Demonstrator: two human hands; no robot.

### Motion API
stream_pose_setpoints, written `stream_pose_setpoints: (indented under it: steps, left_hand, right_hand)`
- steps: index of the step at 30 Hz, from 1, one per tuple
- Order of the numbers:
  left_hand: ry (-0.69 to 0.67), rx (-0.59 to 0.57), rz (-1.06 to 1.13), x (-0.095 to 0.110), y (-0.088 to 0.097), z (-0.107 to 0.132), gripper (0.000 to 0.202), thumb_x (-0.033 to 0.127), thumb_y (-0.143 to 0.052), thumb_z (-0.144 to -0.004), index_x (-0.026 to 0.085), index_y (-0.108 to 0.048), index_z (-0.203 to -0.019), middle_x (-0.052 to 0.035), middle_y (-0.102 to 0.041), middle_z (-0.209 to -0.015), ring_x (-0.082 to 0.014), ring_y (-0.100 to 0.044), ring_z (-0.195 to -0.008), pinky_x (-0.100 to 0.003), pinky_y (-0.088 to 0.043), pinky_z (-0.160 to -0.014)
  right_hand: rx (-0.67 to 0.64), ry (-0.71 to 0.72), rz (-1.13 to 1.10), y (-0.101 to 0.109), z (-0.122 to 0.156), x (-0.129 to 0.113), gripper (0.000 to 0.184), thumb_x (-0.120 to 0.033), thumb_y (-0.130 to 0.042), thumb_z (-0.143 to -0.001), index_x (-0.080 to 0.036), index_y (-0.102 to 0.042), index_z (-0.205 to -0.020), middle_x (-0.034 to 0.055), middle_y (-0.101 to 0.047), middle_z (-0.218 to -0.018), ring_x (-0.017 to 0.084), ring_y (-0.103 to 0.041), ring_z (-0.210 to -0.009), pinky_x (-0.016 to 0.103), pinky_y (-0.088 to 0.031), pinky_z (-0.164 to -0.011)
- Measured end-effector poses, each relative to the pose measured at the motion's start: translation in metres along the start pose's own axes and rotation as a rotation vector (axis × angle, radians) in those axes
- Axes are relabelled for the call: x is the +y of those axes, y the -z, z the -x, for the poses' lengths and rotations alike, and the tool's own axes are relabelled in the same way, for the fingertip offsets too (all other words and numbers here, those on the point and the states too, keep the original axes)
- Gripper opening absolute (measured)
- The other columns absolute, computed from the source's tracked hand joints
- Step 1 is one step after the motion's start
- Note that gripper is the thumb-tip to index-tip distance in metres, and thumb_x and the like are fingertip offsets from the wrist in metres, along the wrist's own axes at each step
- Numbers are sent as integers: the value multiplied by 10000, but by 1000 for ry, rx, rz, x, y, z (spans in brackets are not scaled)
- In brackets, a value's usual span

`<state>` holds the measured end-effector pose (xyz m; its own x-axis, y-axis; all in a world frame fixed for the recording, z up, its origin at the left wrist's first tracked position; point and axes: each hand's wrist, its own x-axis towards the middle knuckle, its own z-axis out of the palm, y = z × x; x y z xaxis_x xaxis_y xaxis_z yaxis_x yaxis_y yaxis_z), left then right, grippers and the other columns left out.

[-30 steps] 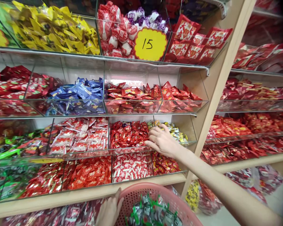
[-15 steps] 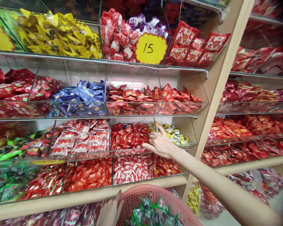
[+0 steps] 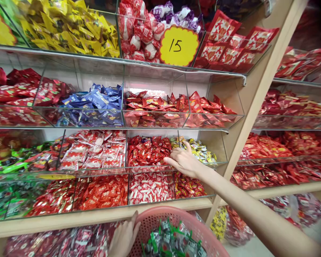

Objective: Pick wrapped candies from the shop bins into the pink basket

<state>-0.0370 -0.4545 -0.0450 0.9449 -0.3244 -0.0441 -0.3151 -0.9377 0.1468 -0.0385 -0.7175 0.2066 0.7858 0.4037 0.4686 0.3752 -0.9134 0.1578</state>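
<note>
At the yellow sweets (image 3: 203, 151), right hand (image 3: 186, 162) stays.

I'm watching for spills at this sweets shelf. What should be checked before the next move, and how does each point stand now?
1. Grip of left hand on basket rim: ok.
2. Room in basket above green sweets: ok.
3. Place of right hand, where red sweets meet yellow sweets: ok.
4. Sweet held in its fingers: cannot tell.
5. Basket level: cannot tell, only part shows.
</note>
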Motion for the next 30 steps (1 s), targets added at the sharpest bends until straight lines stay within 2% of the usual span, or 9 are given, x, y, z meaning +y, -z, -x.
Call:
stream_pose_setpoints:
  steps: [8, 15, 23, 30]
  left_hand:
    - [-8, 16, 4, 1, 2, 3, 495, 380, -219, -917, 233, -360, -1368, -106, -690, -982, -263, -640, -920, -386, -483, -789]
    - [-21, 31, -15, 0, 0, 2, 488, 375, -223, -923, 227, -365, -1366, -112, -693, -960, -268, -648, -902, -396, -495, -774]
    - [-14, 40, -35, -1, -3, 1, 483, 381, -234, -923, 239, -357, -1368, -89, -705, -926, -255, -655, -874, -391, -495, -773]
    - [-9, 24, -25, 0, -1, -1, 478, 389, -244, -920, 258, -357, -1366, -89, -699, -958, -255, -648, -900, -379, -492, -770]
  right_hand:
    - [-46, 12, 5, 0, -2, -2, 627, -529, -200, -939, -175, -568, -574, 27, -615, -661, 176, -558, -840, 528, -136, -1026]
    - [-30, 2, -69, -1, 0, -2, 590, -504, -207, -950, -169, -570, -626, 15, -624, -695, 168, -560, -864, 534, -85, -1035]
    - [-129, -10, -218, -7, -2, -3, 624, -562, -181, -926, -174, -516, -569, -1, -596, -670, 169, -563, -844, 546, -40, -1038]
    - [-100, -41, -246, 3, 3, -5, 593, -558, -184, -928, -180, -487, -584, 5, -591, -681, 172, -557, -847, 524, -69, -1027]
